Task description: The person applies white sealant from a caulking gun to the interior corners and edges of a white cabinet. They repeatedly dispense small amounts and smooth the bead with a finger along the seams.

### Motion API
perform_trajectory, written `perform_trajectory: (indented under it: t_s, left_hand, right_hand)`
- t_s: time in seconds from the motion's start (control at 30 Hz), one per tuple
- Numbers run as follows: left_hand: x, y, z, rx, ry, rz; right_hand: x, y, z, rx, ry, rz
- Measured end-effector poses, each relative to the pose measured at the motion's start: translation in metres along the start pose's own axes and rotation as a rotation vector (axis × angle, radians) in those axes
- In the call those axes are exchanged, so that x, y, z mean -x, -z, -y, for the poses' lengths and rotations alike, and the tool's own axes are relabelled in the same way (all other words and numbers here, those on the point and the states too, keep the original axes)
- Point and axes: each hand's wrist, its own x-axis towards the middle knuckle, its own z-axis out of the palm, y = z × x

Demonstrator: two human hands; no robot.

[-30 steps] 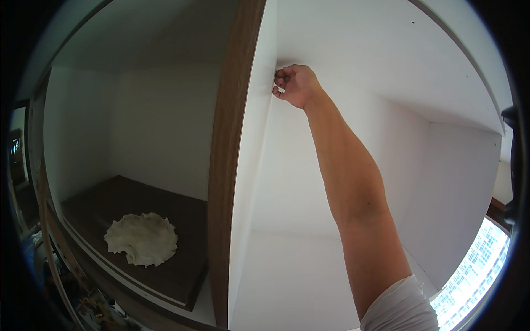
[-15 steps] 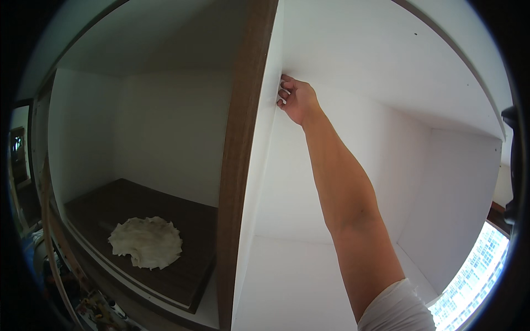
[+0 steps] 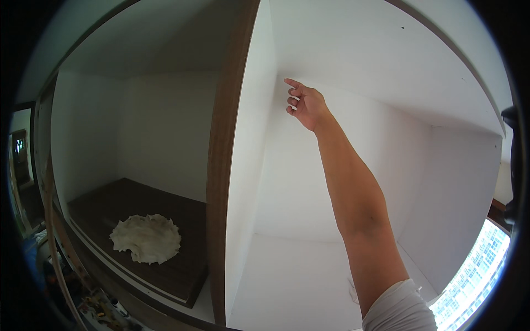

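My right hand (image 3: pixel 307 105) is raised inside a white cabinet compartment, close to the upper corner where the white side panel (image 3: pixel 251 132) meets the top panel (image 3: pixel 353 49). One finger stretches toward that corner; the others are loosely bent and spread apart. Nothing shows between the fingers, and a small gap seems to part them from the side panel. The bare forearm rises from a white sleeve (image 3: pixel 400 309) at the lower right. A small pale ragged shape (image 3: pixel 353 291) shows partly behind the arm; I cannot tell what it is. My left hand is out of the picture.
A brown wooden upright (image 3: pixel 219 165) divides the compartments. In the darker left one, a crumpled off-white cloth-like piece (image 3: pixel 146 238) lies on a dark brown board (image 3: pixel 118 198). Tools or loose items (image 3: pixel 102 309) clutter the lower left. A bright blue-and-white patterned area (image 3: pixel 477 273) shows at right.
My right hand has drawn slightly right, away from the side panel, and one finger has straightened. The view has shifted a little, so the upright appears farther left. The pale ragged shape has appeared.
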Motion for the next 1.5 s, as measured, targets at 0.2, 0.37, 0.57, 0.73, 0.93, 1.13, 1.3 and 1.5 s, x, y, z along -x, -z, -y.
perform_trajectory:
  t_s: [0.2, 0.37, 0.57, 0.73, 0.93, 1.13, 1.3, 1.5]
  left_hand:
    - [0.008, -0.002, 0.001, -0.001, 0.004, -0.013]
    - [0.014, -0.006, 0.0, -0.002, 0.007, -0.026]
    - [0.025, -0.01, 0.008, 0.002, 0.008, -0.04]
    - [0.037, -0.013, 0.021, -0.001, -0.008, -0.045]
    - [0.056, -0.017, 0.039, 0.008, -0.04, -0.035]
    - [0.074, -0.018, 0.051, 0.014, -0.056, 0.004]
    - [0.094, -0.014, 0.058, 0.047, -0.05, 0.029]
    - [0.107, -0.002, -0.017, 0.253, -0.128, 0.073]
  right_hand:
    - [-0.009, -0.009, -0.001, 0.019, -0.047, -0.076]
    - [-0.024, -0.035, 0.003, 0.051, -0.075, -0.109]
    - [-0.011, -0.034, 0.009, -0.002, -0.051, -0.044]
    - [0.046, 0.003, 0.033, 0.076, -0.053, 0.097]
    - [0.187, 0.039, 0.065, 1.256, -0.281, 0.414]
    - [0.368, 0.082, 0.072, 1.696, -0.818, 0.555]
    - [0.493, 0.115, 0.04, 1.583, -0.662, 0.363]
    - [0.536, 0.131, 0.011, 1.255, -0.304, -0.008]
